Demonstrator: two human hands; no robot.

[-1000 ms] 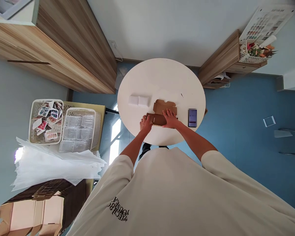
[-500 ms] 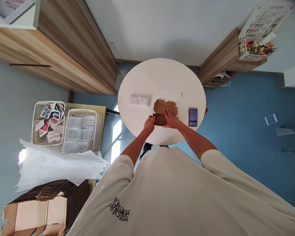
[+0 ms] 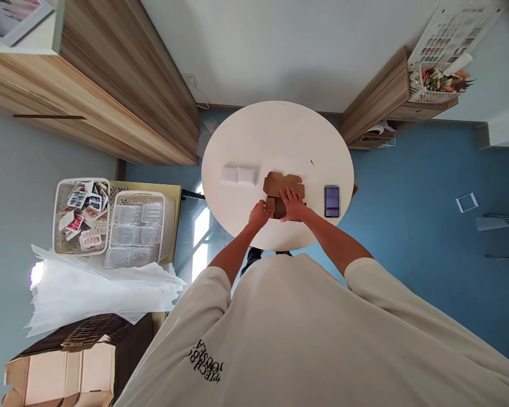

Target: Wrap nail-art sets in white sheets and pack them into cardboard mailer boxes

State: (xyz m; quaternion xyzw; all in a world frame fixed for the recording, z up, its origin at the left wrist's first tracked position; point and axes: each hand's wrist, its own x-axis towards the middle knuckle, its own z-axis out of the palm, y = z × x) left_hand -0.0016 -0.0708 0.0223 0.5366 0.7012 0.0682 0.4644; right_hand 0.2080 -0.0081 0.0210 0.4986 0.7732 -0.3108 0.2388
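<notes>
Head view: white table (image 3: 275, 133), blue floor (image 3: 398, 226); left hand (image 3: 259, 215) pinching brown box (image 3: 283, 182), right hand (image 3: 292, 206) spread on it.

The left end flap (image 3: 270, 207) of the small, opened brown cardboard box (image 3: 283, 183), which was stretched out to the left one second ago, has been folded inward and is now seen as a paler strip. The bare left hand (image 3: 260, 214) has been shifted rightward with it and brought nearer to the bare right hand (image 3: 293, 206).
</notes>
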